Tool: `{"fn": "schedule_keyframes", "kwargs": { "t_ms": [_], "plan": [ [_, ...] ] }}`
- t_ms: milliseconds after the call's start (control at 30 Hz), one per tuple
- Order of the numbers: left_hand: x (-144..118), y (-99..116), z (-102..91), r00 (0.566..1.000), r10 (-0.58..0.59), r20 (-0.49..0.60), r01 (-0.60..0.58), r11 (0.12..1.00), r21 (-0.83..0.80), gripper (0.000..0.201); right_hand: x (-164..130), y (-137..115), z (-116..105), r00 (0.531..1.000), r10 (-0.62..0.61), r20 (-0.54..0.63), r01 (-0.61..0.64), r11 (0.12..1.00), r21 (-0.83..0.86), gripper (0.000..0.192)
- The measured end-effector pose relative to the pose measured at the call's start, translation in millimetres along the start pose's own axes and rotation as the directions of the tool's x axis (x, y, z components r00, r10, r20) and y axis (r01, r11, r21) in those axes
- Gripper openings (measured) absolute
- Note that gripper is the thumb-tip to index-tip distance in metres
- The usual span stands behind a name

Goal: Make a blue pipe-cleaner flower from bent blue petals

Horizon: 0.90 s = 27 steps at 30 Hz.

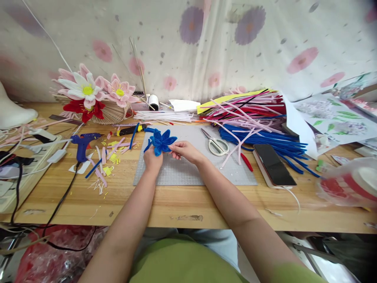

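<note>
A blue pipe-cleaner flower [161,142] with several pointed petals is held up over the grey cutting mat [188,173]. My left hand [152,160] is closed around its underside, the fingers partly hidden by the petals. At the flower's right side, my right hand [185,151] pinches a petal's edge between thumb and fingers. More blue pipe cleaner [149,144] shows just left of the flower. Scissors with pale handles [218,146] lie on the mat to the right of my hands.
A blue glue gun [85,146] and a power strip [32,169] with cables are at left, near scattered trimmings [112,157]. Finished flowers [88,89] stand behind. At right are blue pipe cleaners [262,139], a phone [274,165] and a plastic-wrapped tub [350,182].
</note>
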State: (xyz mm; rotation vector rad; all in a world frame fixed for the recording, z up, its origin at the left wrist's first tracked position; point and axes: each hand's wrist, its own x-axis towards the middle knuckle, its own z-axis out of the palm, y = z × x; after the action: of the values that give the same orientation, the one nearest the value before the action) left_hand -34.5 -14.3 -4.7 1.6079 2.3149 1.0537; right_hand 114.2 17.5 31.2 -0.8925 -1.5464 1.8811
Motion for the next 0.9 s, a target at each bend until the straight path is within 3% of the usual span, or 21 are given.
{"fn": "schedule_keyframes", "kwargs": {
  "t_ms": [100,267,467,600,733,900],
  "plan": [
    [-0.8,3.2,-1.2,0.999,-0.022,0.027,0.021,0.999,0.034,0.015,1.5,-1.1,3.5,1.0,-0.02,-0.004,0.02,1.0,0.015,0.04],
    [-0.5,2.5,-2.2,0.999,-0.031,-0.023,0.031,0.999,0.018,0.019,1.8,-1.1,2.3,0.999,0.046,-0.03,-0.047,0.999,-0.024,0.037],
    [-0.9,3.0,0.0,1.0,0.022,0.022,-0.022,1.0,-0.003,0.022,2.9,4.4,0.5,0.989,-0.107,-0.098,0.119,0.985,0.127,0.032],
    [-1.6,6.2,1.2,1.0,0.009,0.025,-0.008,1.0,-0.002,0.02,4.9,6.9,2.1,0.988,-0.118,-0.098,0.136,0.967,0.214,0.032],
    [-0.7,5.0,-0.3,0.996,-0.08,-0.043,0.077,0.994,-0.078,0.027,5.0,8.1,7.2,0.998,0.053,-0.022,-0.049,0.985,0.165,0.041],
    [-0.5,3.3,-3.3,0.992,-0.104,-0.076,0.104,0.995,0.002,0.02,3.2,6.7,23.5,0.952,0.255,0.167,-0.283,0.944,0.172,0.041]
  ]
}}
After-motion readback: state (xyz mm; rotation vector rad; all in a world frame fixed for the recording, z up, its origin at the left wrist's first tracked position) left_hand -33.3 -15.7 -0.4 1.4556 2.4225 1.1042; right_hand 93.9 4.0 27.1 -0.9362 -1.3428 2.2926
